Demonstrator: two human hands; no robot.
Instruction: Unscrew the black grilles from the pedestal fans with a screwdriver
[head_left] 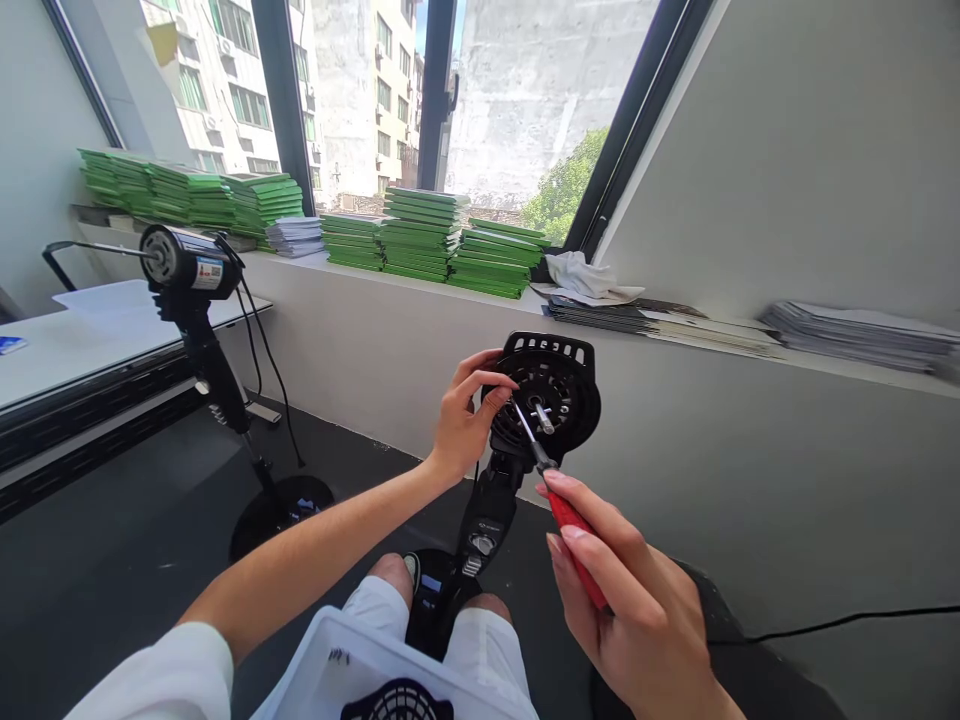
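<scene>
In front of me stands a black fan point(577, 425) with its motor face uncovered and a metal shaft point(544, 418) sticking out toward me. My right hand point(630, 590) is wrapped around the red handle of a screwdriver point(566, 520). The screwdriver's tip meets the left part of the motor face, beside the shaft. My left hand point(469, 415) is at the left rim of the fan head, thumb and forefinger pinched close to the tip. Whatever may be between those fingers is too small to make out. Below the head is the fan's neck point(487, 520) with a round knob.
A white bin point(300, 665) rests on my lap with a black grille point(397, 703) in it. Another fan point(195, 270) stands at left by a white table point(45, 365). Green stacks point(420, 235) and papers point(862, 335) line the windowsill. A cable point(862, 620) runs at right.
</scene>
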